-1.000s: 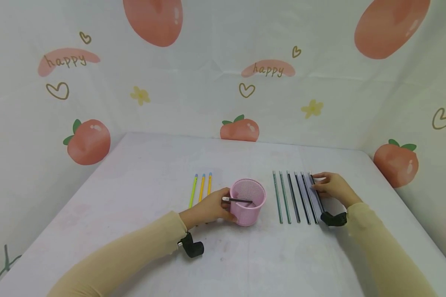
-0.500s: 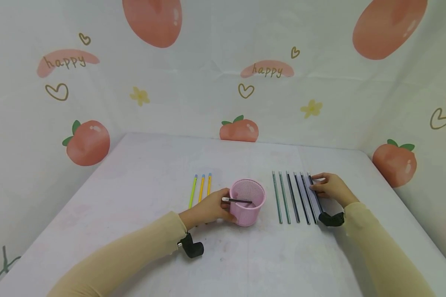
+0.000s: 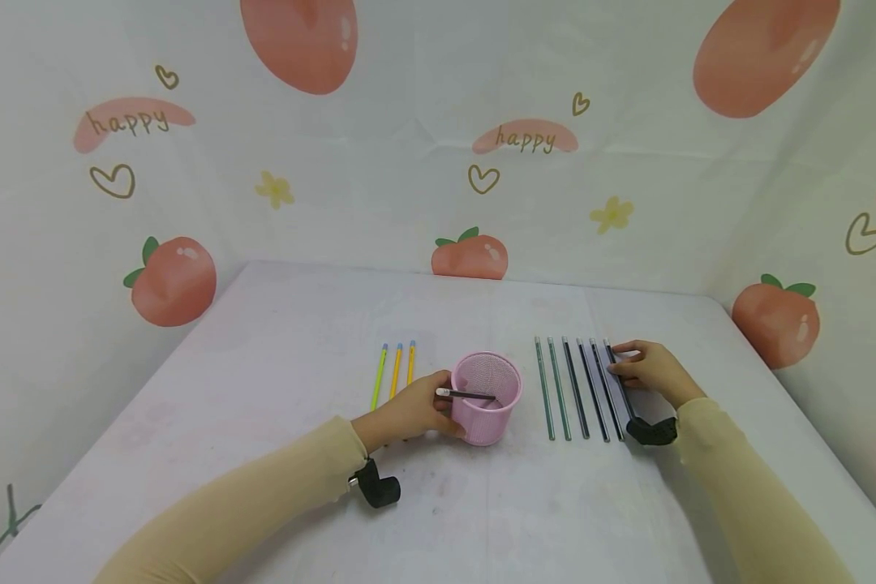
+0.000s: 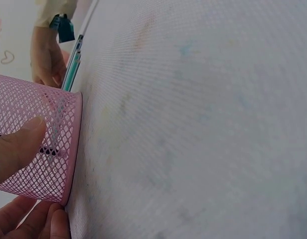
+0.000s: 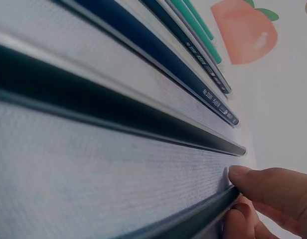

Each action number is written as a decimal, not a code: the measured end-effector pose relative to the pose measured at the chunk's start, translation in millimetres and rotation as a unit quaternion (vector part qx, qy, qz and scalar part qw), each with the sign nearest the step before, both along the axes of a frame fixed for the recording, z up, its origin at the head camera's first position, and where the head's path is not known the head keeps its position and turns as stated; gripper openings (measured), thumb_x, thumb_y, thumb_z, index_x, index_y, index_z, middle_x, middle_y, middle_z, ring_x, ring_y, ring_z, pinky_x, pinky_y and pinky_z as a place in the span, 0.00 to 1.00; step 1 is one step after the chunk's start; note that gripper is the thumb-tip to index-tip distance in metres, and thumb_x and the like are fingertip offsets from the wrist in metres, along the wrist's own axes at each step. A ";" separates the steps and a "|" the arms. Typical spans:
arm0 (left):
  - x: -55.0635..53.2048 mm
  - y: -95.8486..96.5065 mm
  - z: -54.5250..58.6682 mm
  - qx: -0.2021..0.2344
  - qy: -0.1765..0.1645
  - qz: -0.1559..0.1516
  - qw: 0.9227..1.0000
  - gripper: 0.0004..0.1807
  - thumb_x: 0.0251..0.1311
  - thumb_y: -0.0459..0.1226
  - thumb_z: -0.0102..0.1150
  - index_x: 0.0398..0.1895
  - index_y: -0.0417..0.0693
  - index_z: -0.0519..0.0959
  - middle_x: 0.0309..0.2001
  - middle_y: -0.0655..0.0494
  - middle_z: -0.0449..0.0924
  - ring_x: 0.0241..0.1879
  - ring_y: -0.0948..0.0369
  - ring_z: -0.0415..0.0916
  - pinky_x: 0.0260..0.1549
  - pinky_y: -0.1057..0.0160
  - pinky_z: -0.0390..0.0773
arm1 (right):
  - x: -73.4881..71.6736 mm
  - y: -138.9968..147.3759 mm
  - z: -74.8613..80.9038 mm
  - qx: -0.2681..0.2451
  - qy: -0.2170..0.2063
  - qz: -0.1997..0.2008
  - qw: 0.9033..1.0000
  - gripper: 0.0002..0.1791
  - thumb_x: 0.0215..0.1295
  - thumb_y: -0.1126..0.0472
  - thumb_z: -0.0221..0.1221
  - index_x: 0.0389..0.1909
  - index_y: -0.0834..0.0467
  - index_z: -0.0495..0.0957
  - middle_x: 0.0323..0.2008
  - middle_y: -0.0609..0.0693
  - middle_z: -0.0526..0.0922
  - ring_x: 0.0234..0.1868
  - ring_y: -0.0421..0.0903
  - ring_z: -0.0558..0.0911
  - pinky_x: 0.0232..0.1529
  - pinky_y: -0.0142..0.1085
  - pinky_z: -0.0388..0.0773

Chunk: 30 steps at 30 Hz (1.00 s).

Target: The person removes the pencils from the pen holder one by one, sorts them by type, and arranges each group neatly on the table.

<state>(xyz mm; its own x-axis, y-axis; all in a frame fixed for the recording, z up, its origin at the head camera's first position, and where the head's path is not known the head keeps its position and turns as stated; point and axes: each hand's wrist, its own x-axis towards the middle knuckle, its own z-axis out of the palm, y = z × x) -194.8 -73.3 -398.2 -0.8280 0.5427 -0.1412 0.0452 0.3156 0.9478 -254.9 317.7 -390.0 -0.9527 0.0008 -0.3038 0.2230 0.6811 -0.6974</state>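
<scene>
My left hand (image 3: 412, 405) holds a pink mesh pencil cup (image 3: 487, 423) that stands upright on the table; in the left wrist view its thumb (image 4: 25, 144) lies across the mesh wall. A dark pencil (image 3: 470, 394) with a white end leans in the cup. My right hand (image 3: 653, 371) is at the far end of the rightmost dark pencil (image 3: 620, 380) in a row. The right wrist view shows thumb and fingers (image 5: 273, 191) pinching that pencil (image 5: 198, 219) near its tip, while the pencil lies low over the tabletop.
Left of the pinched pencil lie several more, roughly parallel: dark ones (image 3: 576, 388) and two green ones (image 3: 545, 389). On the cup's other side are a lime pencil (image 3: 379, 377) and two yellow-orange pencils (image 3: 397, 369), partly hidden by the left hand. A printed cloth backdrop (image 3: 380, 162) rises behind the table.
</scene>
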 end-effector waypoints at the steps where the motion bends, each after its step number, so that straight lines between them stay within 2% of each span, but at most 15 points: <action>1: 0.0 0.0 0.0 0.000 -0.001 0.000 1.000 0.40 0.45 0.26 0.72 0.64 0.37 0.65 0.62 0.45 0.71 0.61 0.49 0.73 0.58 0.59 0.77 | -0.1 0.2 -0.1 0.001 0.000 0.000 1.000 0.34 0.63 0.62 0.63 0.65 0.73 0.61 0.54 0.72 0.72 0.36 0.40 0.79 0.38 0.31 0.84; 12: -0.4 0.2 -0.8 0.004 -0.003 -0.003 1.000 0.39 0.45 0.26 0.72 0.63 0.37 0.65 0.62 0.44 0.71 0.61 0.49 0.73 0.57 0.59 0.78 | 2.0 1.8 0.8 -0.006 0.007 0.009 1.000 0.36 0.62 0.60 0.64 0.64 0.73 0.62 0.54 0.72 0.74 0.35 0.38 0.79 0.36 0.30 0.84; 24: 0.6 0.0 0.9 -0.006 -0.002 0.000 1.000 0.40 0.45 0.26 0.72 0.64 0.40 0.66 0.62 0.47 0.72 0.61 0.50 0.73 0.58 0.59 0.77 | 4.0 2.9 0.0 -0.028 0.008 -0.009 1.000 0.37 0.62 0.59 0.64 0.66 0.72 0.61 0.54 0.71 0.73 0.34 0.38 0.79 0.37 0.29 0.84; 30: 0.4 -0.5 0.8 0.004 0.001 -0.007 1.000 0.39 0.45 0.26 0.72 0.64 0.37 0.65 0.62 0.44 0.71 0.61 0.49 0.73 0.57 0.59 0.77 | 9.0 -3.0 8.3 -0.044 0.044 -0.017 0.998 0.33 0.66 0.56 0.60 0.66 0.70 0.62 0.53 0.68 0.74 0.34 0.37 0.82 0.37 0.28 0.83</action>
